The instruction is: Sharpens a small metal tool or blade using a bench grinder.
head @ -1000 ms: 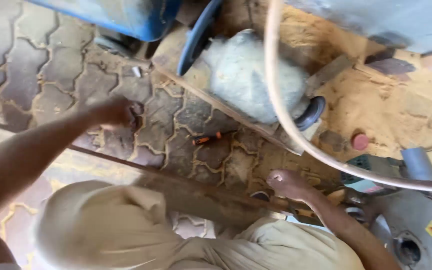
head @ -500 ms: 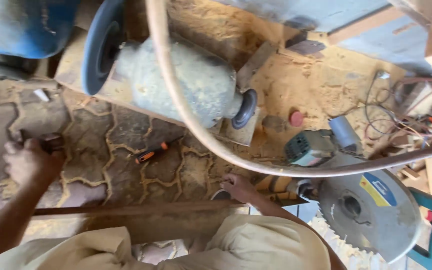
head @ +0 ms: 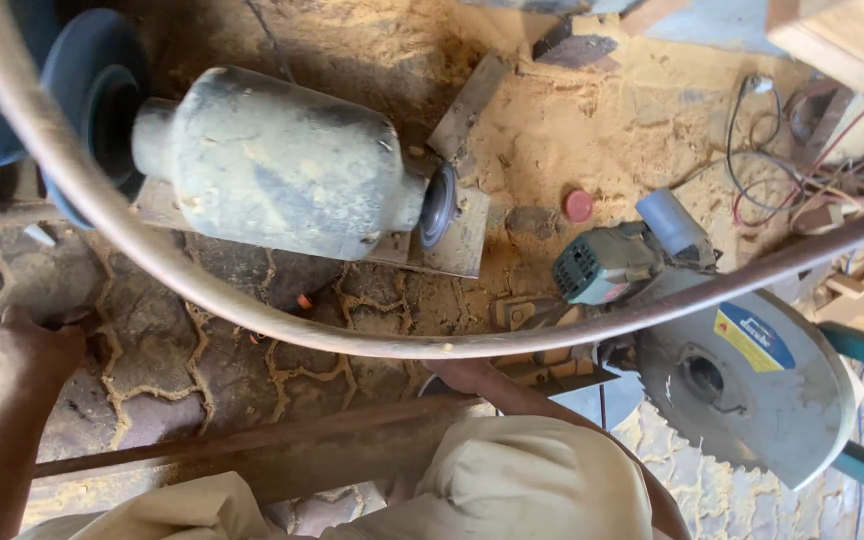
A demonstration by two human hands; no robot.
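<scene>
Swung rightward and dropped closer over the last second, bringing the grey motor (head: pixel 282 165) on its wooden board (head: pixel 452 245) to the upper middle of the frame and the round saw guard (head: pixel 742 385) into the lower right.

Left hand (head: pixel 17 350): a second ago up near the frame's middle, now pulled out to the left edge, knuckles down on the paved floor (head: pixel 182 350). Fingers curled tight into a fist; impossible to tell whether anything sits inside it.

Right hand (head: pixel 472 375): low in the middle of the frame as before, pressed by the near end of the long rusty bar (head: pixel 282 450), just beside the saw's base. Fingers tucked under the curved hose (head: pixel 252 315) and the wrist, so spread or grip not to be told.

Bar lying across the bottom of the frame from left to centre, above the pale trousers (head: pixel 532 480). Of the orange-handled tool seen half a second ago, only an orange speck (head: pixel 303 300) showing under the hose.

Hands now well apart, one at each end of the bar's visible length; left not touching it, right at or against it.

Further right: green-grey power tool (head: pixel 607 262), red cap (head: pixel 578 205) on sawdust, tangled wires (head: pixel 802 150). Upper left: blue wheel (head: pixel 92 90).
</scene>
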